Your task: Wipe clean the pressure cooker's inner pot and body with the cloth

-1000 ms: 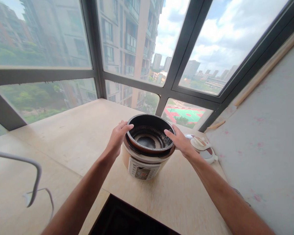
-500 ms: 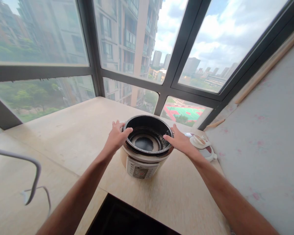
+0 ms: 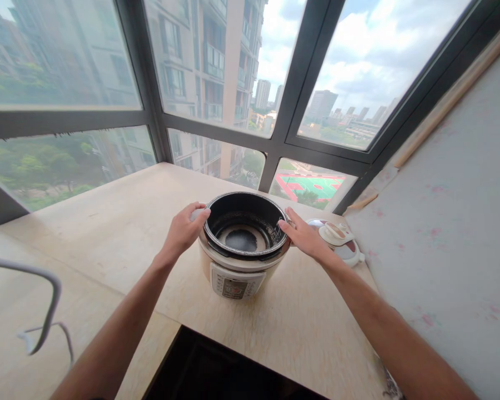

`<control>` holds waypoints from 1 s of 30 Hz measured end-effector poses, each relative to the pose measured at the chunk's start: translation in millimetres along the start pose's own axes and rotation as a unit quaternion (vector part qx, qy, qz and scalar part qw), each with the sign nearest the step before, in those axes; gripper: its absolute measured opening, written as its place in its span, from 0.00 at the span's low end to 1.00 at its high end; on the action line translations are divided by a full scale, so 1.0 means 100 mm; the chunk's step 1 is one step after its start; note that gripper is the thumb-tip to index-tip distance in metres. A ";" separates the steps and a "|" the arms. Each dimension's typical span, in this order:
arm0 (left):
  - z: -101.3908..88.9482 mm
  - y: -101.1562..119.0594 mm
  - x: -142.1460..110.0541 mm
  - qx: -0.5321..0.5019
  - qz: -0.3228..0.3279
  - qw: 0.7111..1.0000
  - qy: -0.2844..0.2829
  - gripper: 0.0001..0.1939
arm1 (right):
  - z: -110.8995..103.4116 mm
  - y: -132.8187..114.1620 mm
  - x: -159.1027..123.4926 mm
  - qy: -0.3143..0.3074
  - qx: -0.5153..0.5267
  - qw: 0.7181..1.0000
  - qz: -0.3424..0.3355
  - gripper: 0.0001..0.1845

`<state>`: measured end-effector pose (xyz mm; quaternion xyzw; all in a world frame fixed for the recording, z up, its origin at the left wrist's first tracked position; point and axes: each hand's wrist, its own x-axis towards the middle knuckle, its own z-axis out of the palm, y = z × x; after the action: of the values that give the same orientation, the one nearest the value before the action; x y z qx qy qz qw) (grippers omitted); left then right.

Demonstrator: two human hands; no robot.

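In the middle of the counter stands a beige electric pressure cooker [image 3: 204, 266] without its lid, a control panel on its front. The black inner pot [image 3: 244, 208] sits in it, with a light ring on its bottom and white scale marks on its right wall. My left hand [image 3: 185, 230] is closed at the cooker's left side handle, its thumb on top near the rim. On the opposite side my right hand [image 3: 303, 232] grips the right side handle, thumb close to the rim. My fingertips beneath the handles are hidden.
The white cooker lid [image 3: 337, 234] lies at the right by the flowered wall [image 3: 450, 239]. A dark recess or panel [image 3: 225, 372] is at the counter's [image 3: 120, 205] front. A bent grey-white tube [image 3: 52, 300] rises at the left. Windows [image 3: 216, 78] border the back.
Both hands have shifted slightly outward, thumbs drawing back from the inner pot's rim toward the side handles. The view has moved a little; the cooker appears to stay in place.
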<state>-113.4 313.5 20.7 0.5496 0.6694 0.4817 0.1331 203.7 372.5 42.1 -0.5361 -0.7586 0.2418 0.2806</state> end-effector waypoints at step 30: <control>0.21 0.05 0.10 -0.050 0.006 0.998 0.032 0.29 | 0.10 -0.04 0.02 0.058 0.105 0.992 0.026 0.27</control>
<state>-99.2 332.6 18.0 0.5308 0.6448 0.5328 0.1362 193.3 372.7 37.6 -0.5362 -0.6972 0.2960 0.3725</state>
